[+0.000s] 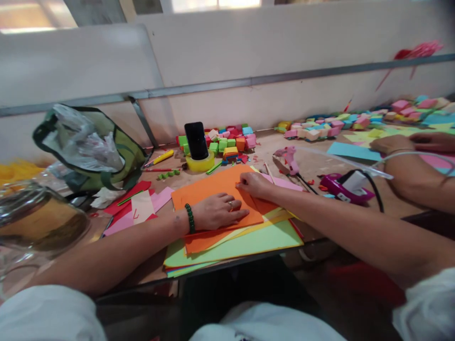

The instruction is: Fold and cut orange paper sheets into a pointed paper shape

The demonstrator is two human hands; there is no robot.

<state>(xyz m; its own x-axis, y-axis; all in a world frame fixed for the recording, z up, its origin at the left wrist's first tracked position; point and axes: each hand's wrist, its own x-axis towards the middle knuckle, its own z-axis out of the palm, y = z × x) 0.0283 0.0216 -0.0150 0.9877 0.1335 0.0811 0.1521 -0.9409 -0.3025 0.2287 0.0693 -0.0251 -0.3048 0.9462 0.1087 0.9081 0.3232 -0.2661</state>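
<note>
An orange paper sheet (206,187) lies on top of a stack of coloured paper, over yellow sheets and a light green sheet (249,247) at the table's front edge. Flat on the orange sheet rests my left hand (218,211), fingers stretched out, with a ring and a green bead bracelet. My right hand (256,185) is at the right part of the same sheet, its fingers curled and pressed together at the paper. What its fingertips pinch, if anything, is hidden.
A phone (196,140) leans on a yellow tape roll (200,163) before small paper blocks (227,142). A pink glue gun (292,160) and purple device (344,188) lie right, near another person's arms (408,175). Left stand a green bag (124,151) and glass jar (42,218).
</note>
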